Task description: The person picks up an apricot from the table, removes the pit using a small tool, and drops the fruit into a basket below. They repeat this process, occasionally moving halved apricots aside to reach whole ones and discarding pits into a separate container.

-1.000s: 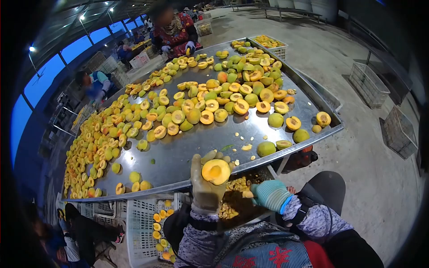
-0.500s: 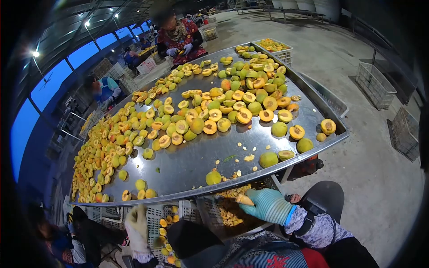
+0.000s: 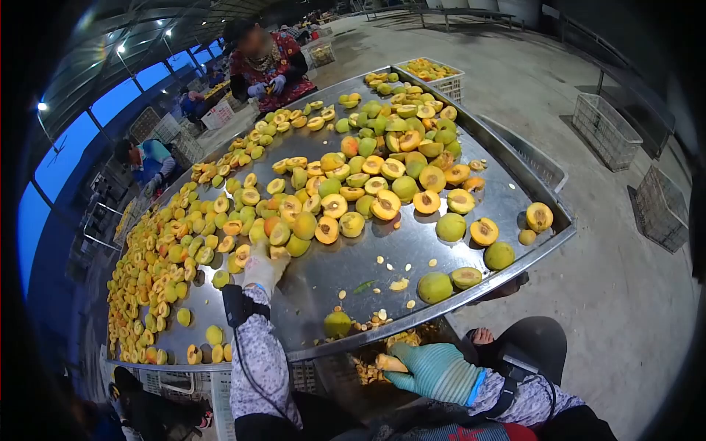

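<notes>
My left hand (image 3: 263,267), in a pale glove, reaches over the metal table (image 3: 309,316) to the near edge of the pile of yellow-green peach halves (image 3: 326,230). Its fingertips are among the fruit, partly hidden and slightly blurred, with a cut half beside them. Low in front of me, past the table's near edge, my right hand (image 3: 434,371) wears a teal striped glove. Its thumb and fingers close around a stubby tan piece (image 3: 390,363), whose kind I cannot tell. Below that hand, a crate holds yellowish pieces (image 3: 370,371).
Loose pits and scraps (image 3: 379,317) lie near the table's front edge, beside a few peaches (image 3: 435,287). A person (image 3: 268,70) in gloves handles fruit at the far side; another person (image 3: 151,162) is at the left. Plastic crates (image 3: 604,131) stand on the floor at right.
My left hand has moved from below the table edge up and forward onto the fruit. My right hand stays low, still around the tan piece. The view has shifted slightly.
</notes>
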{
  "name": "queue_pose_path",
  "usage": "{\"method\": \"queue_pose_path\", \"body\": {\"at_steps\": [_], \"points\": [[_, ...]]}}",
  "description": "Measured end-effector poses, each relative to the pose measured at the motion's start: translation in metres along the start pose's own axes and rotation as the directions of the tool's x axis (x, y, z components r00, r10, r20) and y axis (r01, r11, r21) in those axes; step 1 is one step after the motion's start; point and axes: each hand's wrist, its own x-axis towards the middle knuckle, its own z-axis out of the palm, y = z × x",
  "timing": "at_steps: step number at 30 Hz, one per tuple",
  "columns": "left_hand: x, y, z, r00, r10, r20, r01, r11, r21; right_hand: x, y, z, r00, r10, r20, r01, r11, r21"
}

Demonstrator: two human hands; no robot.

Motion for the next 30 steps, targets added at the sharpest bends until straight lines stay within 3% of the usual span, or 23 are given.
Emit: {"method": "queue_pose_path", "body": {"at_steps": [4,5,7,8,10,11,12,13,14,15,17,21,23,27,28,29,30], "points": [[-0.062,0.054,-0.027,0.985,-0.017,0.174,0.05,0.981,-0.188,0.008,-0.001,0.009,0.998,-0.029,-0.062,0.03,1.0,0.009],[-0.078,0.062,-0.026,0.971,0.038,0.238,0.08,0.88,-0.468,0.01,-0.001,0.011,0.997,-0.039,-0.06,0.04,0.999,0.007],[-0.098,0.069,-0.013,0.941,-0.004,0.337,0.299,0.47,-0.831,0.014,-0.005,0.013,0.975,-0.067,-0.214,0.083,0.994,0.07],[-0.112,0.083,-0.023,0.942,-0.005,0.335,0.298,0.47,-0.83,0.017,-0.009,0.014,0.965,-0.032,-0.26,0.059,0.994,0.095],[-0.14,0.112,-0.046,0.9,0.044,0.434,0.436,-0.149,-0.888,0.022,-0.014,0.017,0.936,-0.061,-0.346,0.105,0.988,0.111],[-0.153,0.119,-0.045,0.9,0.048,0.434,0.436,-0.151,-0.887,0.025,-0.016,0.017,0.899,-0.086,-0.429,0.152,0.981,0.121],[-0.166,0.123,-0.042,0.991,0.118,0.062,0.019,0.334,-0.942,0.028,-0.017,0.018,0.917,-0.032,-0.398,0.066,0.995,0.073],[-0.177,0.13,-0.041,0.906,0.35,-0.24,-0.421,0.668,-0.614,0.031,-0.016,0.02,0.916,-0.029,-0.4,0.063,0.996,0.071],[-0.186,0.142,-0.047,0.99,0.133,-0.037,-0.102,0.523,-0.846,0.034,-0.014,0.023,0.911,-0.026,-0.412,0.049,0.998,0.044],[-0.189,0.141,-0.047,0.99,0.134,-0.036,-0.101,0.521,-0.848,0.036,-0.011,0.025,0.906,-0.024,-0.423,0.035,0.999,0.018],[-0.192,0.138,-0.048,0.919,0.299,-0.258,-0.389,0.797,-0.462,0.039,-0.008,0.027,0.909,-0.025,-0.417,0.03,1.0,0.004],[-0.201,0.146,-0.04,0.955,0.143,-0.259,-0.286,0.666,-0.689,0.04,-0.014,0.033,0.915,-0.054,-0.4,0.068,0.998,0.02],[-0.203,0.148,-0.034,0.985,0.053,-0.162,-0.167,0.494,-0.853,0.04,-0.018,0.035,0.918,-0.063,-0.391,0.087,0.995,0.043],[-0.207,0.156,-0.038,0.983,0.043,-0.181,-0.178,0.494,-0.851,0.044,-0.023,0.037,0.951,0.001,-0.309,0.015,0.999,0.05],[-0.206,0.161,-0.044,0.989,-0.134,0.056,0.058,0.008,-0.998,0.044,-0.023,0.039,0.958,0.014,-0.287,-0.004,0.999,0.037],[-0.206,0.164,-0.048,0.923,-0.167,0.346,0.222,-0.503,-0.835,0.044,-0.022,0.041,0.958,0.018,-0.285,-0.007,0.999,0.038],[-0.207,0.167,-0.05,0.922,-0.168,0.349,0.223,-0.505,-0.834,0.044,-0.022,0.043,0.958,-0.01,-0.285,0.018,0.999,0.026]]}}
